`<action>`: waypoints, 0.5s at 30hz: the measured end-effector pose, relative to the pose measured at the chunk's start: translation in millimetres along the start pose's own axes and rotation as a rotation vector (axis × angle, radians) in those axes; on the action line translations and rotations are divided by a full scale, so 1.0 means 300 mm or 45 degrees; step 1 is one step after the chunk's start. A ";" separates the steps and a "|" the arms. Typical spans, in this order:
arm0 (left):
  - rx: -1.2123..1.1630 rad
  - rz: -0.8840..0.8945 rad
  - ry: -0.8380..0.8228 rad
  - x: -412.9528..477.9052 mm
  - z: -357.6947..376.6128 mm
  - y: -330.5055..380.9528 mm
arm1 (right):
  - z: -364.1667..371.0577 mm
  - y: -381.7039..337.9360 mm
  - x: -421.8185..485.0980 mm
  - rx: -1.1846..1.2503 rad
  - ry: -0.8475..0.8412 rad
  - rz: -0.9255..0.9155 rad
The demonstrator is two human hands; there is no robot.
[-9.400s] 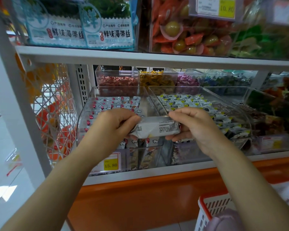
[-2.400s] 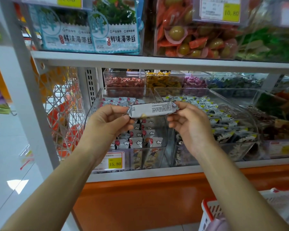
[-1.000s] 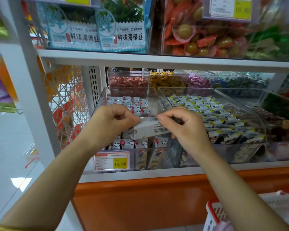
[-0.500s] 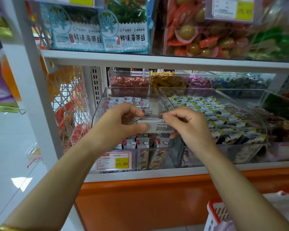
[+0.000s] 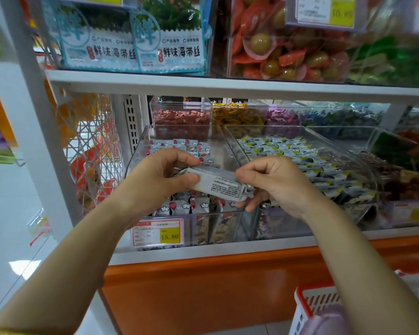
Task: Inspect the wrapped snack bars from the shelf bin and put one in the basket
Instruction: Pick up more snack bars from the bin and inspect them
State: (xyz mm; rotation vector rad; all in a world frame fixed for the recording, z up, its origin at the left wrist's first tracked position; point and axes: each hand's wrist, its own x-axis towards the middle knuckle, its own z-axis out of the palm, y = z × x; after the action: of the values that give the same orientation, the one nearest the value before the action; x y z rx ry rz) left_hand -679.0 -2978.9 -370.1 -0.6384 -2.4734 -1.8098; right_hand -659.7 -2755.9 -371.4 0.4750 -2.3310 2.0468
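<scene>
Pinching each end of snack bar (image 5: 209,178), left hand (image 5: 159,176) and right hand (image 5: 277,182), print (image 5: 226,186) unreadable, basket (image 5: 303,301) cropped.

Snack bar (image 5: 219,183): silvery-white wrapper with a block of fine black print.
Left bin bars (image 5: 179,145): pale grey-white wrappers with red dots and small white clouds.
Right bin bars (image 5: 288,149): white and black wrappers with yellow corners.
Price tag (image 5: 159,232): white, red strip on top, yellow panel with dark digits.
Basket (image 5: 307,302): red rim, white slotted wall.
Shelf board (image 5: 203,84): white.
Base panel (image 5: 215,286): glossy orange.
Seaweed packs (image 5: 169,37): teal and white, dark green contents, dark characters (the smaller print is blurred).
Back tubs (image 5: 182,118): contents red-pink, then yellow, then purple, going rightward.
Upper bin sweets (image 5: 276,49): orange-red packets, olive-green balls.
Mesh panel (image 5: 87,146): white criss-cross wire, orange shapes behind.
</scene>
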 end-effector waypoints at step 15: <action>-0.032 -0.014 0.184 0.010 0.019 -0.016 | 0.048 0.036 0.018 0.134 0.241 -0.107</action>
State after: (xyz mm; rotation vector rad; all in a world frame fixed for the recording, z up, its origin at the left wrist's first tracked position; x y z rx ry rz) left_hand -682.1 -2974.0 -375.8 -0.4777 -2.3695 -1.8236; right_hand -664.3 -2770.0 -383.0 0.3568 -2.0711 2.0825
